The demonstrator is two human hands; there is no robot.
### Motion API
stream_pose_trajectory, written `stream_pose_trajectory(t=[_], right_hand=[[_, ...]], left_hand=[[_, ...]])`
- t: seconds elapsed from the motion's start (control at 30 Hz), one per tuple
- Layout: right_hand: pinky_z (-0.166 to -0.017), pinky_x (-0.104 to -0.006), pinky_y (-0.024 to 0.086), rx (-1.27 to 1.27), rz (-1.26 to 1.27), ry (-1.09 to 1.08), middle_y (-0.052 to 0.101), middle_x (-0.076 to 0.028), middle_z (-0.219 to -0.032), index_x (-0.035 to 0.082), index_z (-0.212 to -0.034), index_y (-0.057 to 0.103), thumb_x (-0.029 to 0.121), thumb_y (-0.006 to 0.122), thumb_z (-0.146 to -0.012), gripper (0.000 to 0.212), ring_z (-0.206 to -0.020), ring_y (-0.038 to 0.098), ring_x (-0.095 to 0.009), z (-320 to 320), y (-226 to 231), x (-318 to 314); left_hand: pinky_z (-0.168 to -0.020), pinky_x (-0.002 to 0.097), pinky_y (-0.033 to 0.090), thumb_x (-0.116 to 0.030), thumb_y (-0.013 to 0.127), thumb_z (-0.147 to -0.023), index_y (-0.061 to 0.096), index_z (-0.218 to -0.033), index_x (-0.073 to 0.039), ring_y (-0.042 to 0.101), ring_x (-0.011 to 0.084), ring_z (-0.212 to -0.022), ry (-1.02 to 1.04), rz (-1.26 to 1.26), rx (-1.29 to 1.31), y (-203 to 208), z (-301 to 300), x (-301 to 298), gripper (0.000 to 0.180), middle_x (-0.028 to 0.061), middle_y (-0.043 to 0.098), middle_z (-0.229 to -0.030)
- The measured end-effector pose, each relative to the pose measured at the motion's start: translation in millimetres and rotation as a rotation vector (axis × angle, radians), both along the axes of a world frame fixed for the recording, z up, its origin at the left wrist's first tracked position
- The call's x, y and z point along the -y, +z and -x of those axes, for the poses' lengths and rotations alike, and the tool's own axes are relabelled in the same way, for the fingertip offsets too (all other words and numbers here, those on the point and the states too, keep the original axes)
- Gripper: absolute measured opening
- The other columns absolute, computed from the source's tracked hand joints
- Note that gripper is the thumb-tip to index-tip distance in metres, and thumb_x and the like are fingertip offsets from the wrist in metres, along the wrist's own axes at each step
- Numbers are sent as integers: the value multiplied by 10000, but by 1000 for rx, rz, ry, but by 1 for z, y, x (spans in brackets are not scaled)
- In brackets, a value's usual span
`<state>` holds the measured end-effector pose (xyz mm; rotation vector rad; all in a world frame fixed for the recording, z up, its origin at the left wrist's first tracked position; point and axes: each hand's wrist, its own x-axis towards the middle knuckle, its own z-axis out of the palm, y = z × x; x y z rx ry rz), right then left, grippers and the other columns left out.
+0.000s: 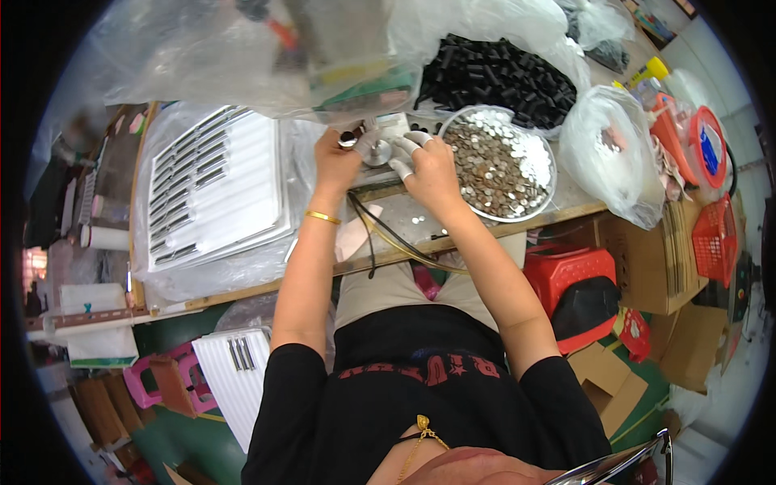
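Standing on the desk [572, 194], a metal fixture [377, 153] parts the left hand [335, 164], its grip around a shiny cylinder [347, 139], from the right hand [432, 172], whose grip I cannot tell. A bowl [508, 219] sits rightward, green floor [212, 436] below

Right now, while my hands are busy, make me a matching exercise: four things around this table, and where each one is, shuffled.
Things
1. Black pieces
2. Small discs
3. White trays
4. Red stool

Places
A. Left of the left hand
B. Right of the beige trousers
C. Heaped beyond the discs
D. Just right of the right hand

Pairs: 1-C, 2-D, 3-A, 4-B
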<state>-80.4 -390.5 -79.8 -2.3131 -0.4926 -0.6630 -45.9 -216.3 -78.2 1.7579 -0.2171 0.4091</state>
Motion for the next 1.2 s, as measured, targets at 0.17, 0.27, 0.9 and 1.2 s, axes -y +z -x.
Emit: stream_pose_trajectory(t=[0.17,0.27,0.9,1.2], right_hand=[[-846,-400,419,33,-20,-28,636,-73,-1019,85,-987,682,130,707,-746,246,-954,560,-285,4,3,33],[-794,-395,447,48,-29,-123,655,-101,-925,93,-937,694,129,705,-742,199,-868,582,-292,-7,8,66],[-727,-427,472,-119,203,-115,675,-155,-853,64,-816,698,137,622,-709,150,-784,625,-321,-82,-7,45],[-791,-370,484,-436,-126,112,641,-180,-903,69,-1029,685,167,635,-814,241,-873,618,-320,-38,15,19]], left_hand=[[-775,261,498,-79,763,-761,652,-1025,-7,613,103,-850,-15,20,34,10,-2,11,295,40,681,-972],[-740,227,477,-59,755,-765,642,-964,20,588,74,-819,-19,151,-63,7,-1,11,242,39,682,-933],[-597,258,471,-23,748,-753,639,-930,15,537,99,-688,208,-36,337,40,39,18,212,51,589,-870],[-649,249,465,-5,715,-780,619,-1028,-12,562,104,-756,122,155,179,29,40,-1,266,38,590,-931]])
